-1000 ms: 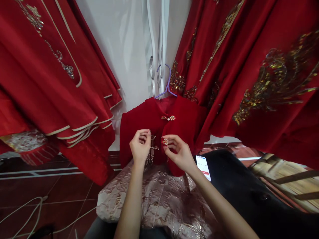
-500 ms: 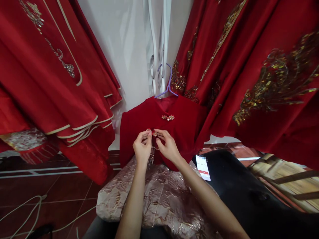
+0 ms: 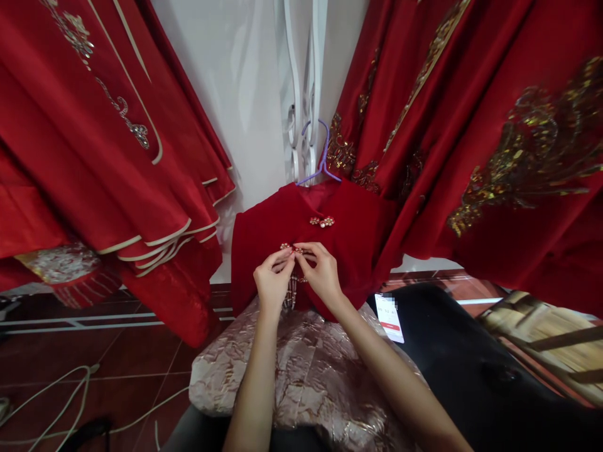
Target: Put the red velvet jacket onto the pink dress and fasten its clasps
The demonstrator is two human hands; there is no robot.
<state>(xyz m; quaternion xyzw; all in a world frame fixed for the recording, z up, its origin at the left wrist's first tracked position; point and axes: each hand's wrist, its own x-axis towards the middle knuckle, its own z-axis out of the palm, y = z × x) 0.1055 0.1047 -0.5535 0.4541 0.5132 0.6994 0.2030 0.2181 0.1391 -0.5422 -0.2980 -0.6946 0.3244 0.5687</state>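
Observation:
A small red velvet jacket hangs on a purple hanger from a white rack. Its top clasp, gold with a pearl, is joined. My left hand and my right hand meet at the second clasp on the jacket's front, fingers pinched on its two halves. A beaded tassel dangles between my hands below the clasp.
Long red embroidered gowns hang at the left and right. A pink-gold brocade cloth lies under my forearms. A phone rests on a black seat. White cords trail over the dark red floor.
My hands came together: a second ago they held the two clasp halves apart, now the halves touch at the jacket's front. The right hand moved left and up.

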